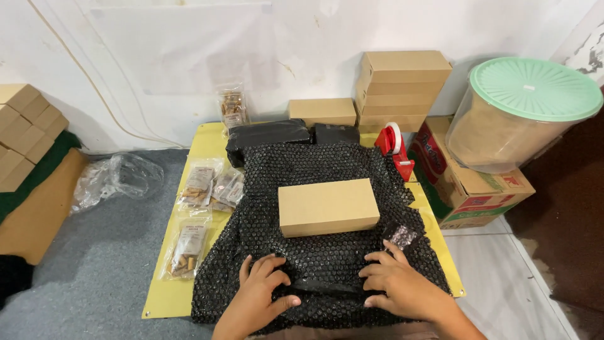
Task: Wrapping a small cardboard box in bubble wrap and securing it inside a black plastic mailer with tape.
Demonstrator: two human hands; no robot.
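Observation:
A plain brown cardboard box (pixel 328 206) lies in the middle of a sheet of black bubble wrap (pixel 314 170) spread over a yellow mat (pixel 170 296). My left hand (pixel 258 296) and my right hand (pixel 402 286) rest on the near edge of the bubble wrap, fingers curled around a fold of it between them. Both hands sit just in front of the box without touching it.
Clear snack packets (pixel 201 186) lie on the mat's left side. Black wrapped parcels (pixel 267 135), stacked cardboard boxes (pixel 402 85) and a red tape dispenser (pixel 396 151) stand behind. A lidded green-topped tub (pixel 522 113) sits on a printed carton at right. More boxes (pixel 25 132) stack at far left.

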